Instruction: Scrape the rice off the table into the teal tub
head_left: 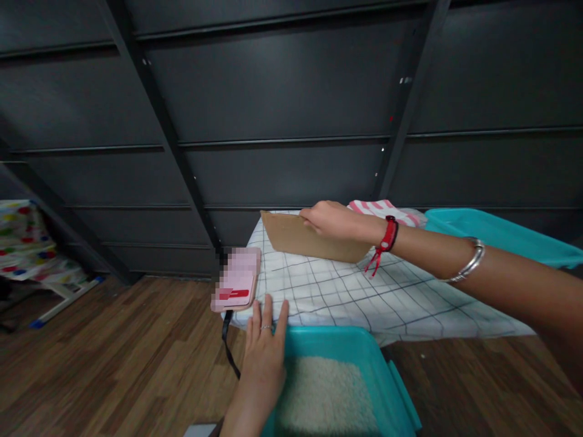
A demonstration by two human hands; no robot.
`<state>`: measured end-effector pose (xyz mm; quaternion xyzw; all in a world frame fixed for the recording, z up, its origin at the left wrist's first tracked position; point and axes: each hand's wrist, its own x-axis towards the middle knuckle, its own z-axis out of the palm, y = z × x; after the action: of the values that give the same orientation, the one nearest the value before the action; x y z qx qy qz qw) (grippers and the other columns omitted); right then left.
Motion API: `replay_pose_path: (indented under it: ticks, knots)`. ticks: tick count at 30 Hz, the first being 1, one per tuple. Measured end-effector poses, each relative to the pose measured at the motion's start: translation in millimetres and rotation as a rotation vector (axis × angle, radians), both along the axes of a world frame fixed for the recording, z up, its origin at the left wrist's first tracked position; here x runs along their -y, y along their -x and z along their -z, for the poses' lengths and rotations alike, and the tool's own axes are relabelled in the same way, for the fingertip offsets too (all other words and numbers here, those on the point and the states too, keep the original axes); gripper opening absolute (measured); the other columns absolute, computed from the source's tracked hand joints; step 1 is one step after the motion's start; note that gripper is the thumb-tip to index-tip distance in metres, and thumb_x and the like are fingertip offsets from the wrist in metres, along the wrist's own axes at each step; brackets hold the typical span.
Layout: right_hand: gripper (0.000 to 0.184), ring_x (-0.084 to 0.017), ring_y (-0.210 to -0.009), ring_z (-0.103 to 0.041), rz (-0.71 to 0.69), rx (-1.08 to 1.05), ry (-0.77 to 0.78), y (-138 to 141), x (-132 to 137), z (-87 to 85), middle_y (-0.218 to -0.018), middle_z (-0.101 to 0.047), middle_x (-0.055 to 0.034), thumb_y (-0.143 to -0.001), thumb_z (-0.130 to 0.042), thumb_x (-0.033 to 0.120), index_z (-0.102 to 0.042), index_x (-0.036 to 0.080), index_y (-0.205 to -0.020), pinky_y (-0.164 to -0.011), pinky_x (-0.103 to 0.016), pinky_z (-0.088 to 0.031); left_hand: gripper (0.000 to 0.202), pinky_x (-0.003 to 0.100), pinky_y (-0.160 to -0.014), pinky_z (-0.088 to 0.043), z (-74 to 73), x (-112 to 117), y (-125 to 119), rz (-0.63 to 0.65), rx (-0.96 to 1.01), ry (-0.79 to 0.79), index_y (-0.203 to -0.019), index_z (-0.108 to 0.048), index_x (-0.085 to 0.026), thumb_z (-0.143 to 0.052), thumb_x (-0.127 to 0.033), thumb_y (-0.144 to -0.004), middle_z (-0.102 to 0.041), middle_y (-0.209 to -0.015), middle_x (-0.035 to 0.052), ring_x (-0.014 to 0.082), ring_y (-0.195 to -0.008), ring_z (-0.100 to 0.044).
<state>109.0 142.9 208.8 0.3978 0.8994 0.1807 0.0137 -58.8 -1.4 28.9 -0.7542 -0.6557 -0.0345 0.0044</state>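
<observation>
My right hand (334, 220) reaches across a white grid-patterned cloth (364, 291) and holds the top edge of a brown cardboard sheet (300, 238) standing tilted on it. A red band and a silver bangle ring that arm. My left hand (265, 340) lies flat with fingers stretched out on the cloth's near edge, beside the rim of a teal bin (332, 340) with white rice-like grains in it. A pink phone case (237, 280) with a black strap rests at the cloth's left corner, just above my left fingers.
A second teal bin (496, 233) sits at the far right, with a pink-striped cloth (380, 209) beside it. A dark panelled wall with metal braces stands behind. Wooden floor lies all around; a colourful dotted fabric (25, 240) is at far left.
</observation>
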Motion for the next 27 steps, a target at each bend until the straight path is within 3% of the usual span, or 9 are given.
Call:
replay_pose_path:
  ticks: [4, 8, 13, 18, 23, 27]
  knots:
    - [0.026, -0.021, -0.073, -0.061, 0.067, 0.031, -0.09, -19.5, -0.5, -1.4, -0.087, -0.066, -0.0144, -0.084, -0.042, 0.011, -0.057, 0.01, -0.105, -0.051, -0.028, -0.027, 0.089, 0.051, -0.106, -0.022, -5.1, 1.5, -1.2, 0.003, 0.024, -0.003, -0.14, -0.02, -0.023, -0.03, 0.015, -0.06, -0.006, -0.147, 0.0136, 0.0306, -0.127, 0.011]
    - [0.02, -0.019, -0.068, -0.06, 0.045, 0.061, -0.061, -43.8, 7.4, 12.1, -0.081, -0.066, -0.011, -0.081, -0.045, 0.009, -0.059, 0.012, -0.095, -0.051, -0.027, -0.027, 0.087, 0.051, -0.106, -0.023, -7.3, 2.6, -1.4, -0.003, 0.025, 0.013, -0.139, -0.022, -0.021, -0.03, 0.016, -0.061, -0.008, -0.147, 0.0153, 0.0317, -0.127, 0.011]
    - [0.018, -0.017, -0.061, -0.058, 0.015, 0.051, -0.019, -57.7, 37.8, 24.1, -0.074, -0.066, -0.0068, -0.08, -0.049, 0.012, -0.059, 0.014, -0.094, -0.049, -0.026, -0.026, 0.086, 0.05, -0.107, -0.021, -14.8, 2.7, -4.8, -0.022, 0.019, 0.03, -0.138, -0.025, -0.021, -0.028, 0.017, -0.061, -0.01, -0.147, 0.0153, 0.0315, -0.127, 0.009]
    - [0.017, -0.014, -0.057, -0.056, -0.084, -0.014, -0.025, -60.5, 65.6, 14.8, -0.07, -0.065, -0.0037, -0.08, -0.047, 0.013, -0.059, 0.017, -0.091, -0.048, -0.024, -0.026, 0.087, 0.05, -0.107, -0.021, -26.3, 3.1, -11.0, -0.072, 0.004, 0.109, -0.138, -0.026, -0.02, -0.027, 0.018, -0.059, -0.009, -0.147, 0.0146, 0.0314, -0.127, 0.007]
    - [0.018, -0.014, -0.055, -0.054, 0.021, -0.036, -0.066, -66.5, 65.2, 4.9, -0.068, -0.063, -0.003, -0.077, -0.047, 0.013, -0.06, 0.018, -0.089, -0.046, -0.025, -0.025, 0.087, 0.053, -0.105, -0.021, -20.2, 3.1, -7.6, -0.041, 0.031, 0.071, -0.138, -0.023, -0.023, -0.028, 0.017, -0.061, -0.006, -0.146, 0.0141, 0.0311, -0.128, 0.008]
    - [0.018, -0.016, -0.055, -0.055, 0.088, 0.0, -0.003, -77.1, 61.6, 11.5, -0.069, -0.064, -0.0037, -0.074, -0.05, 0.014, -0.06, 0.019, -0.088, -0.046, -0.026, -0.026, 0.085, 0.052, -0.106, -0.02, -13.7, 3.2, -3.6, -0.01, 0.038, 0.02, -0.139, -0.024, -0.022, -0.028, 0.016, -0.063, -0.008, -0.146, 0.0148, 0.0302, -0.126, 0.012]
